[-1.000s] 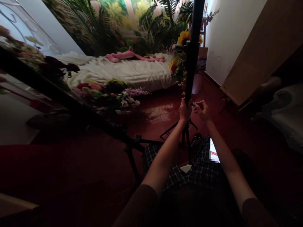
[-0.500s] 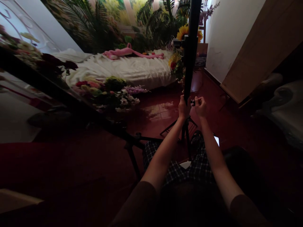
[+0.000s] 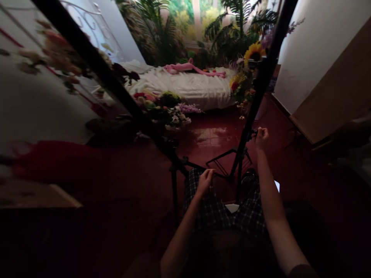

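Two tall black poles of stands rise before me, a left pole (image 3: 116, 88) and a right pole (image 3: 257, 100), both slanted in view. My right hand (image 3: 262, 139) is closed at the right side of the right pole, its fingers bunched at a small dark knob (image 3: 254, 133). Over my lap, my left hand (image 3: 205, 181) is held with fingers pinched together, near the black strut of the left stand. What sits between the left fingertips is too dark to make out. The feet (image 3: 223, 158) of the right stand spread on the floor.
A bed (image 3: 214, 90) with a white cover carries a pink plush toy (image 3: 185, 67). Artificial flowers (image 3: 174, 112) stand in front of it, with sunflowers (image 3: 253, 54) behind the right pole. A wooden panel (image 3: 333, 92) leans at right. A lit screen (image 3: 277, 186) shows by my leg.
My left hand has let go of the right pole and moved down and left over my lap. My right hand stays by the knob, slightly lower against the pole. The view has turned left.
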`<state>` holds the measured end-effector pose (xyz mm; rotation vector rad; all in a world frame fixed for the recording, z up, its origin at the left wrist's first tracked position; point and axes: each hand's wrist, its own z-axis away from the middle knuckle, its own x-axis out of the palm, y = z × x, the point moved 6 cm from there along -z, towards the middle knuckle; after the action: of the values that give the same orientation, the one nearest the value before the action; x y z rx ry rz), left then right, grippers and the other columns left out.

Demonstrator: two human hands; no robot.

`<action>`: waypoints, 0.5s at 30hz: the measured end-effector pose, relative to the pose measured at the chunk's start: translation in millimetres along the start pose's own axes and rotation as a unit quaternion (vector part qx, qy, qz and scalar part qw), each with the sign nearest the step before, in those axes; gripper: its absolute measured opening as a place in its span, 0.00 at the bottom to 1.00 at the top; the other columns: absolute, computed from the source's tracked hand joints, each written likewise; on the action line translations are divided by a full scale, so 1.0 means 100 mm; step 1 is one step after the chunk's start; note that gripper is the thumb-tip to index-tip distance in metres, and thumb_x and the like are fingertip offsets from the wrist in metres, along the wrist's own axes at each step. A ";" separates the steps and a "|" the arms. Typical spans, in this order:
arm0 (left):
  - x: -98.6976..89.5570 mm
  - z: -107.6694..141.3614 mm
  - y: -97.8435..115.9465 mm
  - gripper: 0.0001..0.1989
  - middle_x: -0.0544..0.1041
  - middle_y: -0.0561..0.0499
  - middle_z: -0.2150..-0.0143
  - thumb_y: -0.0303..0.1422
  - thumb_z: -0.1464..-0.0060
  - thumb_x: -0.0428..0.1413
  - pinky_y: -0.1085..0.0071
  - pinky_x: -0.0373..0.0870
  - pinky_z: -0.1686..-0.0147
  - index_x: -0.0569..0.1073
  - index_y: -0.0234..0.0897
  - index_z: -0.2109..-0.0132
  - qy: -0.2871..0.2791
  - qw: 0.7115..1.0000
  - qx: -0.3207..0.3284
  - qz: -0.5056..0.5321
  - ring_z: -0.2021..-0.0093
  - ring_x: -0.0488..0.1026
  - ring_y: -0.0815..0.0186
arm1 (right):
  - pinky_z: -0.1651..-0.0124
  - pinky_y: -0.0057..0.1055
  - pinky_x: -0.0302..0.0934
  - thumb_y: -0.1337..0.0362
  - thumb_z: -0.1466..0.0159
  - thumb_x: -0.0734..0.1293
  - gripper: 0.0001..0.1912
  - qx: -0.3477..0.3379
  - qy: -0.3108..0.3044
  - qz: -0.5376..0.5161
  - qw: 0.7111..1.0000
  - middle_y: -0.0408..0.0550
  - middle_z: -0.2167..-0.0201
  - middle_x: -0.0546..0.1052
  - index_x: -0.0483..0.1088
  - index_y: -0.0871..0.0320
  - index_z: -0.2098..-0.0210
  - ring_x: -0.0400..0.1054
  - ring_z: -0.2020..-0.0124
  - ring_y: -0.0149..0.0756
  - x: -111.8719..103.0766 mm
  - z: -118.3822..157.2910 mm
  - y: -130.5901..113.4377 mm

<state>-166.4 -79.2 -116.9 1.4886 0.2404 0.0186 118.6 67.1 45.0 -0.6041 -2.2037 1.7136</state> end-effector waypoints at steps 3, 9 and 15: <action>-0.86 0.10 0.00 0.21 0.78 0.48 0.66 0.52 0.44 0.50 0.65 0.73 0.59 0.73 0.39 0.65 0.187 0.982 -0.005 -0.005 0.63 0.76 0.62 | 0.81 0.24 0.50 0.40 0.39 0.58 0.22 0.075 0.054 -0.043 0.995 0.35 0.81 0.62 0.54 0.52 0.71 0.56 0.83 0.26 0.01 0.07 0.03; -1.89 -0.11 0.98 0.19 0.75 0.47 0.58 0.50 0.43 0.53 0.72 0.71 0.59 0.69 0.38 0.56 0.433 0.887 0.159 -0.022 0.59 0.74 0.67 | 0.87 0.25 0.43 0.41 0.37 0.49 0.22 0.200 0.108 -0.107 0.968 0.33 0.84 0.52 0.49 0.51 0.74 0.47 0.88 0.26 0.22 0.44 0.05; -1.88 -0.56 1.55 0.22 0.76 0.47 0.59 0.52 0.41 0.51 0.75 0.72 0.65 0.66 0.39 0.51 0.360 0.907 0.220 -0.007 0.64 0.75 0.70 | 0.86 0.19 0.40 0.54 0.38 0.58 0.13 0.252 -0.021 -0.189 0.949 0.29 0.85 0.49 0.51 0.53 0.74 0.42 0.88 0.22 0.88 1.12 -0.07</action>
<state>-338.0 -40.9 60.7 1.8822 0.9011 0.5421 -11.1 14.2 20.4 -0.0163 -1.6519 1.9643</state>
